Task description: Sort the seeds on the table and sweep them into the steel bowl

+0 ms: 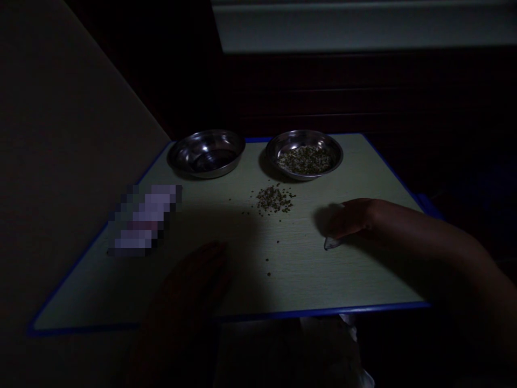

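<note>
Dimly, a small translucent piece [332,244] shows at the right hand [343,220], whose grip I can't tell.

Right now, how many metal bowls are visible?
2: the left bowl and the right bowl, both near the far edge of the table; darkness may hide others.

A pale green table [307,275] is showing fine streaks like wood grain inside a blue border [331,311]. The left bowl [208,170] and right bowl [297,175] are gleaming silver, the latter's seeds [306,160] speckling white and olive brown. Nearby, a loose pile [275,199] is showing olive brown alone. A pixelated item [147,218] is displaying lavender blocks and a reddish band. The wall [363,97] is appearing near-black, perhaps maroon, in dim light.
</note>
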`<state>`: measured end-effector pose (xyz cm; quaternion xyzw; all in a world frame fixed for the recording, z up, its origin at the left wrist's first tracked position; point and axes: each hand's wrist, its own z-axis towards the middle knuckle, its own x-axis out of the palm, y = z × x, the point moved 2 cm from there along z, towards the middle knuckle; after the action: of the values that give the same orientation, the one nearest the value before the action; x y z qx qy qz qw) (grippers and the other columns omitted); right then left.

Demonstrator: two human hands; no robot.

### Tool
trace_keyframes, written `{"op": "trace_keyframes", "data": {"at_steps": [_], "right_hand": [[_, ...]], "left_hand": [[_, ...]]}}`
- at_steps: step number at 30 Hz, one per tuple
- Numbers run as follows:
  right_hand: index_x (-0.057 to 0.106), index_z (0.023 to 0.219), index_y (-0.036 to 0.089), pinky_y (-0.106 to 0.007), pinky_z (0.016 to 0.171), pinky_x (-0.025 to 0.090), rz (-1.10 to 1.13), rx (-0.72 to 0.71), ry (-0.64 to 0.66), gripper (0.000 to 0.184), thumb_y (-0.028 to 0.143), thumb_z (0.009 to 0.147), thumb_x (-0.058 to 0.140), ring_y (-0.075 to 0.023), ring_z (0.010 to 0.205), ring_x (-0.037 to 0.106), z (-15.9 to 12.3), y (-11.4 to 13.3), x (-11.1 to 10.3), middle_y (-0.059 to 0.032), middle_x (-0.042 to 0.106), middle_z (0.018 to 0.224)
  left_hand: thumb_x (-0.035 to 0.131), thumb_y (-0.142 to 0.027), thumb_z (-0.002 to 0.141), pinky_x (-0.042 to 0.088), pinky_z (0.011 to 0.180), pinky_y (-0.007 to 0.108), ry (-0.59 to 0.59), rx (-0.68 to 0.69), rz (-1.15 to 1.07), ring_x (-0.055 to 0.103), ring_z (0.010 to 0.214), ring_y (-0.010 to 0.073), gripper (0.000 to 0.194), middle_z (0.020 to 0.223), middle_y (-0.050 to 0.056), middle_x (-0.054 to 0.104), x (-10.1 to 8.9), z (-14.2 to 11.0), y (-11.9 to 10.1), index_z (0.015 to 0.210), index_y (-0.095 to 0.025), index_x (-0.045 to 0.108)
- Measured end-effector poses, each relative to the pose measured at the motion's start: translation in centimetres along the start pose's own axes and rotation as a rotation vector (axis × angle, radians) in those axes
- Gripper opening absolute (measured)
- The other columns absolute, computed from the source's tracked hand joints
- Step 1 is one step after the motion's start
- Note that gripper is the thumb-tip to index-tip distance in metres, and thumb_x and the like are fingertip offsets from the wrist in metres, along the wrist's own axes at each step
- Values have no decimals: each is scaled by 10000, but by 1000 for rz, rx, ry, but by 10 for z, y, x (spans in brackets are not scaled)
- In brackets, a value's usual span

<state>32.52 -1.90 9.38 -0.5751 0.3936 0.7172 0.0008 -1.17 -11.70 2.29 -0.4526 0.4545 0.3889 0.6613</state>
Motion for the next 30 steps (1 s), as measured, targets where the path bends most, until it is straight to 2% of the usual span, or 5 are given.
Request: {"op": "trace_keyframes", "data": {"at_steps": [4, 11, 19, 23, 30], "right_hand": [[730, 987, 274, -326, 849, 481, -61, 42, 34, 239, 171, 865, 552, -169, 910, 657, -3, -2, -2, -6, 722, 1002], [572, 1263, 250, -262, 747, 497, -131, 62, -156, 409, 133, 876, 507, -160, 895, 660, 18, 33, 13, -38, 699, 1076], [607, 1206, 221, -285, 778, 495, -221, -9, -127, 360, 125, 882, 482, -170, 914, 657, 59, 44, 20, -53, 693, 1089], [594, 1196, 158, -294, 794, 505, -393, -132, -52, 317, 136, 906, 471, -184, 936, 649, 68, 53, 37, -93, 693, 1061], [610, 1154, 99, -336, 804, 527, -720, -330, -136, 309, 119, 931, 397, -233, 996, 633, 60, 62, 60, -135, 680, 1107]], "left_hand": [[432, -456, 912, 453, 980, 473, -4, 21, -1, 507, 1215, 267, 429, 1313, 120, 562, 1, -1, -2, 1210, -182, 575], [430, -428, 917, 451, 987, 449, -26, 36, 8, 510, 1221, 262, 414, 1322, 113, 565, -4, 1, -8, 1203, -172, 587], [488, -384, 902, 447, 994, 443, -58, 111, 3, 493, 1232, 262, 372, 1284, 125, 594, -4, 5, -11, 1146, -136, 620], [516, -354, 895, 464, 973, 438, -109, 196, 27, 512, 1202, 260, 323, 1235, 150, 613, -2, 5, -11, 1086, -118, 627], [552, -286, 884, 451, 992, 416, -164, 235, 6, 497, 1214, 240, 263, 1227, 144, 611, -2, 4, -14, 1077, -116, 605]]}}
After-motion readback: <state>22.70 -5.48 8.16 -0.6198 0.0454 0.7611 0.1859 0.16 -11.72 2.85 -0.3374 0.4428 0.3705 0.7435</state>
